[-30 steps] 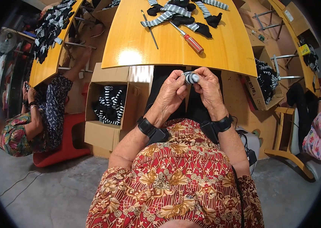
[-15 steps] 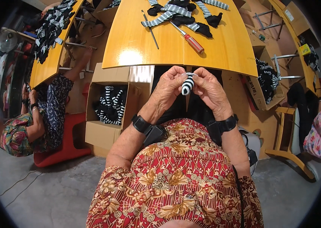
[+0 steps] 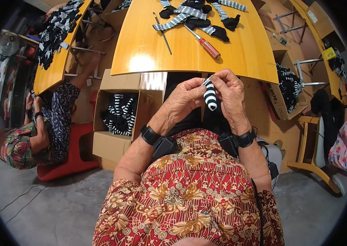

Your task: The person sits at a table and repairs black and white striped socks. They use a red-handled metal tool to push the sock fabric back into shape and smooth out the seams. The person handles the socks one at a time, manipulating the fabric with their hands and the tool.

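Note:
Between my two hands, just off the table's near edge, hangs a small black-and-white striped sock [image 3: 210, 96], its white tip pointing down. My left hand [image 3: 183, 97] is closed on the sock's left side, with thumb and fingertips pinching it. At its upper end my right hand [image 3: 231, 95] pinches the knit between thumb and bent fingers. The folded top edge is partly hidden by my fingers. A black band with a small box sits on each of my wrists.
On the yellow table [image 3: 153, 49] lie a red-handled screwdriver [image 3: 208, 47], a thin dark rod [image 3: 163, 35] and a pile of grey-striped black socks [image 3: 192, 14]. Cardboard boxes of striped socks stand left [image 3: 114, 149] and right [image 3: 278, 108]. People sit at both sides.
The sock has shifted slightly right and tilted, its tip now lower and farther right. My right hand has turned and risen a little; the left thumb has moved along the sock's side.

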`<state>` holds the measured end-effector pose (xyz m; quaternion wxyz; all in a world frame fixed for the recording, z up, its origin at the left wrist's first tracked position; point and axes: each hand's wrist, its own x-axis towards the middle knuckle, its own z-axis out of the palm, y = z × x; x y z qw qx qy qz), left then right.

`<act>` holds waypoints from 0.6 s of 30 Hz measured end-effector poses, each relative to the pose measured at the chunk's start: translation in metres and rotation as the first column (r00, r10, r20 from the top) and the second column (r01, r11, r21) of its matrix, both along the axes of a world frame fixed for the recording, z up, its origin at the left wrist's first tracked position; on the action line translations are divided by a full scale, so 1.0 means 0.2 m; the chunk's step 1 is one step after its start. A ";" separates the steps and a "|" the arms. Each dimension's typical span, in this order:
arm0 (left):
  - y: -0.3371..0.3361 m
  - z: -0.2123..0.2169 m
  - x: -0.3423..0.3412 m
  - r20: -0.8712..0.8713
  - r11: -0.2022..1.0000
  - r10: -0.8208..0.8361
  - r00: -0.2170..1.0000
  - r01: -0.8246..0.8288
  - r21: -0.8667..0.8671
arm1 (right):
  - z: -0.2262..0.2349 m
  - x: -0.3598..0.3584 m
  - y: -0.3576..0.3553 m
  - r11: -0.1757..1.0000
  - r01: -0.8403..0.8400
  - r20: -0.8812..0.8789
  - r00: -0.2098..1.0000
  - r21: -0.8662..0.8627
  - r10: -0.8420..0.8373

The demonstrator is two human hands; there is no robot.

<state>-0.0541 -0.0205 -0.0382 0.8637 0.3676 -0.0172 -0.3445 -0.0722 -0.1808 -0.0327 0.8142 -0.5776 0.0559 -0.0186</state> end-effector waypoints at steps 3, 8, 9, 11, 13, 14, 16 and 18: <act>0.03 -0.04 -0.01 0.055 0.990 -0.144 0.988 0.144 0.003 | -0.01 -0.01 0.03 0.999 0.023 0.039 0.999 -0.036 -0.022; 0.09 -0.09 -0.01 0.120 0.948 -0.316 0.941 0.307 0.090 | -0.02 -0.06 0.03 0.994 -0.041 0.021 0.999 -0.103 0.043; 0.07 -0.07 -0.02 0.103 0.959 -0.269 0.958 0.257 0.120 | -0.02 -0.06 0.03 0.992 -0.047 0.032 0.998 -0.117 0.051; 0.07 -0.05 -0.03 0.095 0.975 -0.202 0.975 0.192 0.110 | -0.02 -0.05 0.03 0.994 -0.081 0.029 0.996 -0.070 0.083; 0.07 -0.03 -0.02 0.138 0.986 -0.149 0.979 0.135 0.101 | -0.01 -0.02 0.01 0.989 -0.138 0.007 0.990 0.050 0.138; 0.07 -0.02 -0.02 0.166 0.983 -0.137 0.977 0.113 0.148 | -0.01 -0.01 -0.01 0.977 -0.179 -0.025 0.983 0.113 0.183; 0.07 -0.01 -0.03 0.219 0.968 -0.116 0.969 0.062 0.242 | -0.02 -0.01 -0.04 0.937 -0.252 -0.084 0.957 0.242 0.279; 0.08 -0.03 -0.04 0.225 0.959 -0.098 0.969 0.031 0.282 | -0.07 -0.01 -0.06 0.938 -0.287 -0.071 0.950 0.195 0.305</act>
